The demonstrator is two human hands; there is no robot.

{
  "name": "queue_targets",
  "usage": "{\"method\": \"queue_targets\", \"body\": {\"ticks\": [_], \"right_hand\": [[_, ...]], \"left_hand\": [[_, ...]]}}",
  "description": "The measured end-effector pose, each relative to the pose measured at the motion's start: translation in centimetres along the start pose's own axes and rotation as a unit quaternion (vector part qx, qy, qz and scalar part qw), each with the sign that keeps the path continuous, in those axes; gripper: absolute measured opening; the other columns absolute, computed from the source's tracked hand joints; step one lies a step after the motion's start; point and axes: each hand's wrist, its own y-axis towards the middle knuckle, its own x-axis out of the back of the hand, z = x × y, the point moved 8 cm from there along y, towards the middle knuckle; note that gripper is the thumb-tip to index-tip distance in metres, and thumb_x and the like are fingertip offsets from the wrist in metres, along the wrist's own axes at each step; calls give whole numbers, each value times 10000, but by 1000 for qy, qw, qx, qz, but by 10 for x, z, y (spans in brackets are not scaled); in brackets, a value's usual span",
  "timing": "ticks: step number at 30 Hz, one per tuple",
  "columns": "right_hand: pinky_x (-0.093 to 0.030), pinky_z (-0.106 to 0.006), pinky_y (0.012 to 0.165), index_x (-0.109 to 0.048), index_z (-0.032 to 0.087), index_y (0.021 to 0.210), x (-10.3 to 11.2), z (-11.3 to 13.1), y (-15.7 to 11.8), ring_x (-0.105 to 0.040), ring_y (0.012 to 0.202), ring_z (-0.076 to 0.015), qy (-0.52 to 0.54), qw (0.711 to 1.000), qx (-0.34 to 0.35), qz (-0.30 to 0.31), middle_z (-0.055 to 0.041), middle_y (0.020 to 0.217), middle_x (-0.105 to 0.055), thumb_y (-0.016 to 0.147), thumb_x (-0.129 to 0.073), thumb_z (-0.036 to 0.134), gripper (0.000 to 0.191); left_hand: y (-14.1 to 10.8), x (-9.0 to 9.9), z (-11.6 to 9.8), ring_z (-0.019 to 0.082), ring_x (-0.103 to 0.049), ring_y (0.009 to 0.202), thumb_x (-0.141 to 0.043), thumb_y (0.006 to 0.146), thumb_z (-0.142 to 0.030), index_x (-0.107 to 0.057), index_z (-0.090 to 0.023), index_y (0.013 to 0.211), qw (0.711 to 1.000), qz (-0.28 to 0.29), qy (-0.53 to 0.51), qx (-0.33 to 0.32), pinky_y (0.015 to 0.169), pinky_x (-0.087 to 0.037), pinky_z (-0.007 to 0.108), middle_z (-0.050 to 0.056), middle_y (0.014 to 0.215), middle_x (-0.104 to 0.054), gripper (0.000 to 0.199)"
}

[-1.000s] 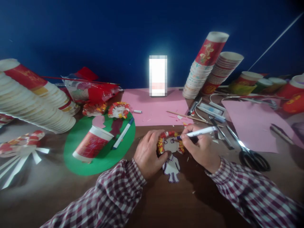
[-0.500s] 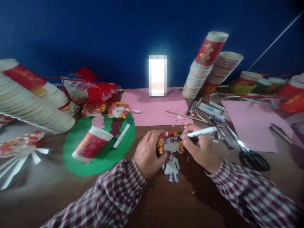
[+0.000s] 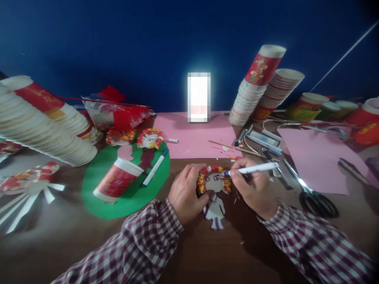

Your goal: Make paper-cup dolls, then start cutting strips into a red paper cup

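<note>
A paper doll (image 3: 215, 213) lies flat on the brown table in front of me, its white body outlined in purple. Its round head (image 3: 212, 184) carries drawn eye outlines and a frill of red and yellow paper around it. My left hand (image 3: 189, 191) grips the head's left edge, thumb near the neck and fingers curled at the frill. In my right hand (image 3: 253, 187) is a white acrylic marker (image 3: 260, 168), pinched between thumb and fingers. Its dark tip is at the eye outline on the right.
Left of my hands, a red paper cup (image 3: 118, 180) and a blue-and-white marker (image 3: 155, 167) lie on a green paper disc (image 3: 97, 211). Scissors (image 3: 318, 203) rest at the right. Cup stacks (image 3: 248, 94) and pink paper (image 3: 192, 150) stand or lie farther back.
The marker in my right hand has tilted flatter, its tip still at the eye on the right. My left hand keeps its hold. The whole view has shifted slightly.
</note>
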Motion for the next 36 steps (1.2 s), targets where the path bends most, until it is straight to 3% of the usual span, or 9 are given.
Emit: {"method": "queue_targets", "body": {"ticks": [18,27,36], "right_hand": [[-417,-234,520,-508,199,807,-21,-9,-3,-540,576,-129,1,997,14,76,5,638,-562,833,-511,256,62],[-427,-247,543,-515,195,813,-21,-4,-1,-554,615,-139,3,996,14,88,-10,678,-582,829,-517,259,65],[-430,-260,567,-546,192,787,-19,-3,0,-560,656,-145,-22,997,30,62,-23,740,-597,804,-539,251,62]], "left_hand": [[0,0,-2,230,-485,1074,-620,664,-209,-410,-205,1216,1000,-2,-25,-12,937,-409,411,80,1151,-515,590],[0,-2,-1,218,-481,1073,-623,667,-212,-402,-191,1220,1000,7,-13,-11,935,-408,391,78,1154,-514,596],[1,-1,-2,230,-482,1078,-626,675,-216,-411,-196,1210,1000,10,-12,-6,932,-406,394,80,1149,-520,577]]}}
